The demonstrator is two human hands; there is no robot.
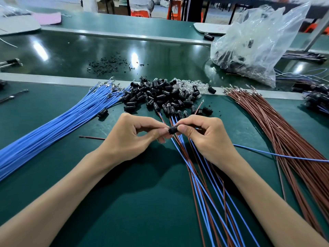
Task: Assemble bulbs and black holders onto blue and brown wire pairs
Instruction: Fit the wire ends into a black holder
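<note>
Fanned over the left part of the green worktop [124, 202], from the near-left corner up to the far edge: blue wires [53, 125], metal ends turned toward the middle, probably for easy picking one at a time. Mirrored along the right edge: brown wires [284, 131]. Beyond the far-right corner, slumped on the conveyor belt [106, 50]: a clear plastic bag [258, 47] of parts, likely the refill stock. At the middle of the far edge, heaped between both bundles and within reach: black holders [151, 93] mixed with clear bulbs [188, 88]. In the near middle, laid under the wrists: finished blue and brown pairs [195, 175], seemingly put aside there.

Above them, left hand [131, 138] and right hand [206, 138], fingers curled, each pinching with thumb and forefinger a single black holder [172, 130] from opposite ends, probably to press parts together. Bulb inside or not: cannot tell.

No readable brand, label or writing anywhere.
</note>
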